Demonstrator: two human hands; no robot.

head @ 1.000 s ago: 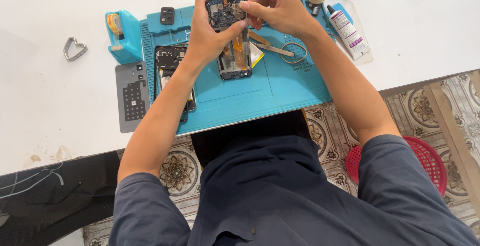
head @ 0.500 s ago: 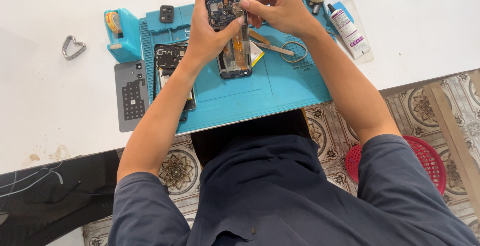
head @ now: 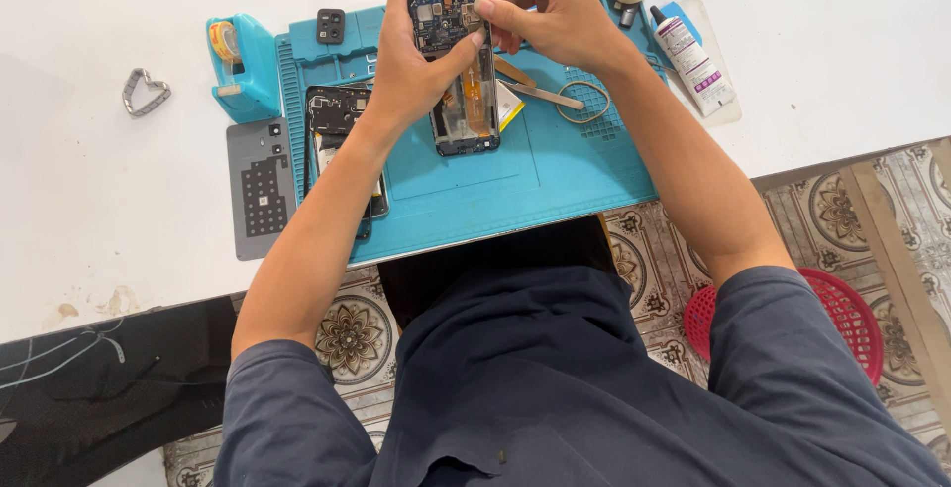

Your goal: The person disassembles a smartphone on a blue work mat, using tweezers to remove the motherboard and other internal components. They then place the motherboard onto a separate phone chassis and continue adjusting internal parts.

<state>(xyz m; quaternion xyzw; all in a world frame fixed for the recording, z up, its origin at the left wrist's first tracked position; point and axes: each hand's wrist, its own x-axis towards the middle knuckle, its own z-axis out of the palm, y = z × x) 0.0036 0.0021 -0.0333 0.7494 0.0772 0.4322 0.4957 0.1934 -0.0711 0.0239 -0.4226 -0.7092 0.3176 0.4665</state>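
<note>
Head view, as I read it from my station: left hand (head: 416, 76) is clamped around an opened smartphone (head: 458, 71), back cover off and circuit board exposed, held tilted above the blue repair mat (head: 515, 175). Right hand (head: 550, 16) has its fingertips pinched together at the phone's upper right corner; whether they grip a small part, I cannot tell. Just right of the phone, metal tweezers (head: 540, 94) lie on the mat. Left of the wrist sits a second dismantled phone (head: 337, 125). Farther out on the white desk (head: 119, 210): a tape dispenser (head: 238, 66), a glue tube (head: 693, 61), a heart-shaped metal piece (head: 146, 92).
</note>
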